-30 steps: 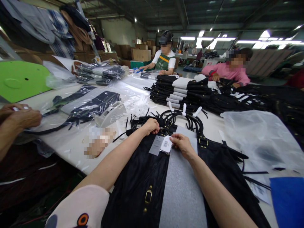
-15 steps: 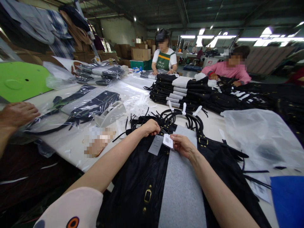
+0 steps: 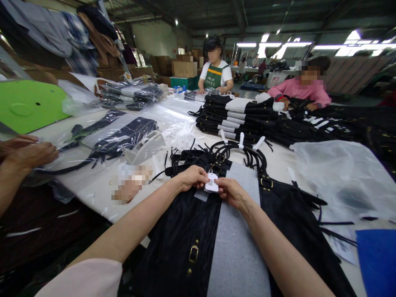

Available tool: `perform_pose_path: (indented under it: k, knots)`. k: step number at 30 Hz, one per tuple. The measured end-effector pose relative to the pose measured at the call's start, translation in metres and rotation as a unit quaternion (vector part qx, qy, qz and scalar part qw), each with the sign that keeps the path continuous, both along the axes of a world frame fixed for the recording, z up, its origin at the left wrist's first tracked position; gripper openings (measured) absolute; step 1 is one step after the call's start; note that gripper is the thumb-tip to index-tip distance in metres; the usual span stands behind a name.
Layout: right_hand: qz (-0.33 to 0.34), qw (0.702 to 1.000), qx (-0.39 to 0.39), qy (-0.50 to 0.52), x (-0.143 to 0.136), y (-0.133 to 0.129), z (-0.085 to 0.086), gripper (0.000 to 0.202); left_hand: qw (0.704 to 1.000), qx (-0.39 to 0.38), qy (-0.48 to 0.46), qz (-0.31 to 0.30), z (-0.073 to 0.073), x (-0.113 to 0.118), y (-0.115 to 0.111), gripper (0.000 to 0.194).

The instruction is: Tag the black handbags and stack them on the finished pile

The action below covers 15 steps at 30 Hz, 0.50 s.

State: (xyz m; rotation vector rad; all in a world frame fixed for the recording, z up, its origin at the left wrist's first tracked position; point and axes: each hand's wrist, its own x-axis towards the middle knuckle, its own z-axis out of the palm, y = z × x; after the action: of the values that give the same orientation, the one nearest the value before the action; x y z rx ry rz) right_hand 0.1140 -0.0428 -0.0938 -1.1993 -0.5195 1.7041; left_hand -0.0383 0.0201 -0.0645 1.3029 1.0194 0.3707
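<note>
A black leather-look bag [image 3: 173, 222] with brass buckles and looped straps [image 3: 255, 159] lies on the table in front of me. A wide grey strip [image 3: 239, 247] runs down its middle. Above its top part, my left hand [image 3: 193, 178] pinches the left edge of a white hang tag [image 3: 211, 182]. The fingers of my right hand [image 3: 232, 191] are closed on the tag's right edge. A thin string loop rises from the tag toward the straps. Partly under the tag and my hands shows a grey card tag [image 3: 201, 194].
Stacked black bags [image 3: 238, 111] with pale bands stand ahead. Plastic-wrapped bags [image 3: 120, 134], a grey tool [image 3: 145, 148] and a co-worker's hands [image 3: 34, 154] are at left. A translucent bag [image 3: 337, 177] and blue sheet [image 3: 375, 260] lie right. Two people work across the table.
My left hand has moved from the straps down to the white tag, which now hangs upright between both hands. At left, the co-worker's second hand has come into view.
</note>
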Motion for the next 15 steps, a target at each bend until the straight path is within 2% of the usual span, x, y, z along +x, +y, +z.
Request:
perform_pose_path:
  k: [5, 10, 15]
  knots:
    - [-0.001, 0.999, -0.002, 0.043, 0.005, 0.0, -0.001, 0.014, 0.991, 0.107, -0.051, 0.056, -0.001, -0.002, -0.003, 0.015]
    - [-0.013, 0.997, 0.005, 0.07, 0.004, 0.001, -0.002, 0.01, 0.981, 0.096, -0.14, 0.09, -0.005, -0.001, -0.001, 0.022]
    - [-0.012, 0.997, 0.019, 0.08, 0.001, -0.001, -0.003, 0.014, 0.988, 0.075, -0.127, 0.043, -0.01, -0.007, -0.017, 0.023]
